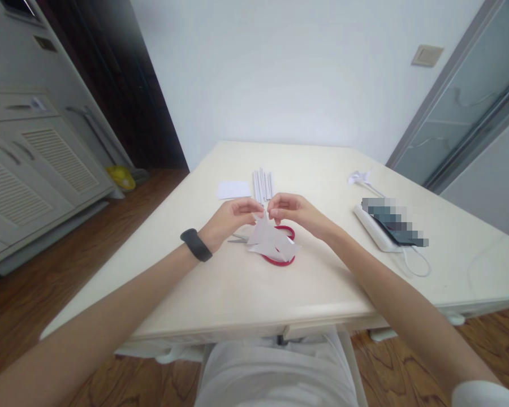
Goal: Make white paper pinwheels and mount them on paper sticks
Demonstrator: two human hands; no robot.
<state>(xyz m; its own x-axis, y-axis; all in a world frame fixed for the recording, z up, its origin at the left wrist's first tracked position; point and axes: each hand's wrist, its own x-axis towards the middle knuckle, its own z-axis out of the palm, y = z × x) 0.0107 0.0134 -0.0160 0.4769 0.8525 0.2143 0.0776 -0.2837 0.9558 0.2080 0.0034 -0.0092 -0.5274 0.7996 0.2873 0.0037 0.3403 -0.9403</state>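
Observation:
Both hands meet above the middle of the cream table [220, 282]. My left hand [231, 217], with a black band on its wrist, and my right hand [294, 212] pinch the top corner of a white sheet of paper [271, 242] between their fingertips. The paper hangs down over red-handled scissors [280, 260] that lie on the table, their blades pointing left. Just beyond the hands lie several rolled white paper sticks [263, 183] and a small white paper square [233, 189].
A white device [375, 229] with a phone on it and a white cable [418, 265] sits at the right. A crumpled white paper piece [359, 177] lies further back. Cabinets [29, 164] stand at the left, a yellow object [121, 176] on the wooden floor.

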